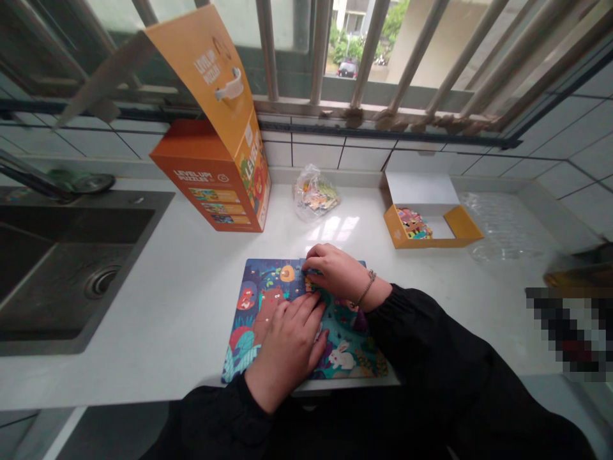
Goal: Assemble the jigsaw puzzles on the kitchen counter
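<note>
A colourful jigsaw puzzle (268, 310) with a bear, a fox and a white rabbit lies on the counter in front of me. My left hand (294, 338) rests flat across its middle, fingers stretched out and slightly apart. At the puzzle's top edge, my right hand (332, 271) has its fingers bent and closed on a dark blue puzzle piece (303, 262), mostly hidden beneath them. A chain bracelet (364, 289) circles my right wrist. My hands and right forearm cover the centre and part of the right side of the picture.
An orange puzzle box (205, 185) stands open at the back left, beside the sink (57, 275). Behind the puzzle sits a clear plastic bag (316, 191) of pieces. A small yellow box (433, 241) holds more pieces, with clear plastic wrap (498, 223) to its right.
</note>
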The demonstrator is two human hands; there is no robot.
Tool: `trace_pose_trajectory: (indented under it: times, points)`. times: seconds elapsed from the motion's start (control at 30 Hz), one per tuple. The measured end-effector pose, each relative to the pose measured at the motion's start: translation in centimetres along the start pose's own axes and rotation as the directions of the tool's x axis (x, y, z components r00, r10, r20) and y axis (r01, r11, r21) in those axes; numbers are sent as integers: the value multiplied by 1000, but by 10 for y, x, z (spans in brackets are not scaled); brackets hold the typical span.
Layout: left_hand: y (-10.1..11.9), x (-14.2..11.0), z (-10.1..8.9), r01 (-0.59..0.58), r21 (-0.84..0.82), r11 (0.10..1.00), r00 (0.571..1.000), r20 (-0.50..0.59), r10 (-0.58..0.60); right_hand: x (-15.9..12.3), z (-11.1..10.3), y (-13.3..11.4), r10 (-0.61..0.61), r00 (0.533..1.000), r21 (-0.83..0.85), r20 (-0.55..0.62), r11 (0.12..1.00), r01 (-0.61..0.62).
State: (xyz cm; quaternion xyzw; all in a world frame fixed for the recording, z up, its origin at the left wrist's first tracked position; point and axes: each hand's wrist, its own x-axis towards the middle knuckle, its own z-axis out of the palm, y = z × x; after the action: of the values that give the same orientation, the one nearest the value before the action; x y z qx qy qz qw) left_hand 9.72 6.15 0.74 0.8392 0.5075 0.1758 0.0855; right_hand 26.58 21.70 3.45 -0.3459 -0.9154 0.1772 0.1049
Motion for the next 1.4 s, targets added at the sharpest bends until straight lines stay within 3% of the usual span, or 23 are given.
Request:
trace_pose_trajectory:
  times: [0.47, 0.67, 0.77, 0.9, 0.97, 1.07, 1.2, 1.3, 1.4]
  points:
    - [2, -1, -2, 11, 8, 1000, 999, 42, -11, -4, 6, 2, -51, 999, -75, -9, 996, 50]
    - [-1, 9, -22, -13, 4, 1000, 984, 178, 12, -4, 8, 2, -68, 998, -76, 2, 995, 68]
    - [-9, 21, -33, 16, 36, 999, 983, 182, -22, -13, 5, 9, -83, 995, -24, -52, 996, 82]
    - [-18, 26, -29, 60, 137, 989, 994, 84, -72, -51, -7, 17, 58, 952, 69, -301, 997, -39]
    - [-20, 22, -21, 63, 159, 985, 994, 83, -77, -81, -12, 16, 147, 926, 80, -348, 989, -127]
    - [-21, 14, -9, 45, 163, 986, 993, 99, -62, -130, -9, 3, 256, 903, 96, -346, 967, -237]
    - [-22, 10, -3, 32, 182, 983, 995, 85, -48, -186, 16, -30, 312, 905, 58, -288, 949, -309]
    - [-22, 3, -8, 37, 227, 973, 994, 94, -59, -209, 37, -53, 261, 946, -25, -191, 962, -271]
    - [-28, -19, -19, 57, 280, 958, 995, 62, -77, -218, 49, -64, 250, 956, -85, -151, 961, -264]
